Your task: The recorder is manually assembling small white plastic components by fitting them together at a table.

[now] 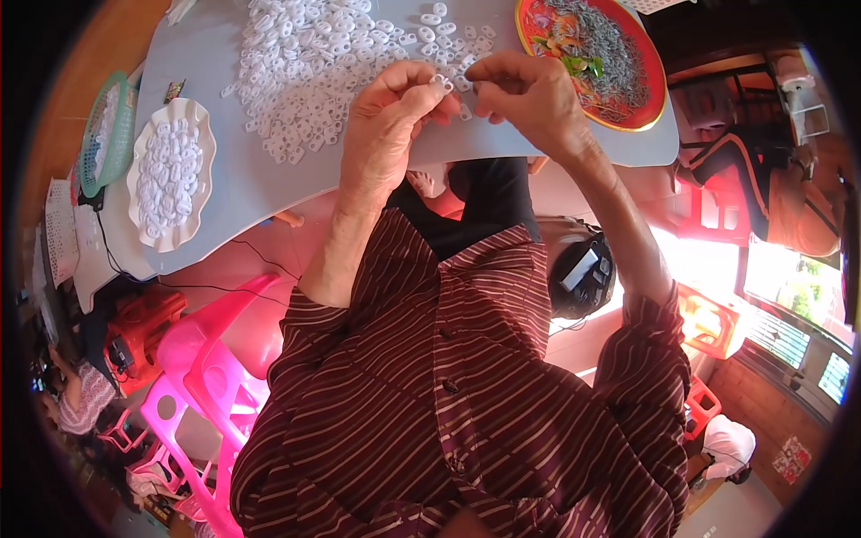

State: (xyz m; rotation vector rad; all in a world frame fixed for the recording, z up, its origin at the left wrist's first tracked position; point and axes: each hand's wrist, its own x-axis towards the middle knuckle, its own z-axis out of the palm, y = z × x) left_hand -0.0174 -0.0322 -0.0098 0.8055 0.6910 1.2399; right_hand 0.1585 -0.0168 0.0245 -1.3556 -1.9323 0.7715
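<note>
My left hand (392, 112) is closed, thumb and fingers pinching a small white plastic piece (441, 84) with a rounded, holed shape. Close to its right, my right hand (536, 100) has thumb and forefinger drawn together. A tiny dark spot shows at those fingertips, too small to name. Both hands hover over the near edge of the grey table (296, 184). Beyond them spreads a large heap of white plastic pieces (314, 54), some oval, some small with holes. At the right, a red round tray (659, 81) holds many thin grey metal pins (610, 54).
At the table's left stands a scalloped white dish (208, 148) of white oval pieces, beside a green basket (90, 161). Pink plastic chairs (193, 359) and a red stool (148, 327) stand at lower left. A black bag (569, 278) lies below the table. Other people sit farther off.
</note>
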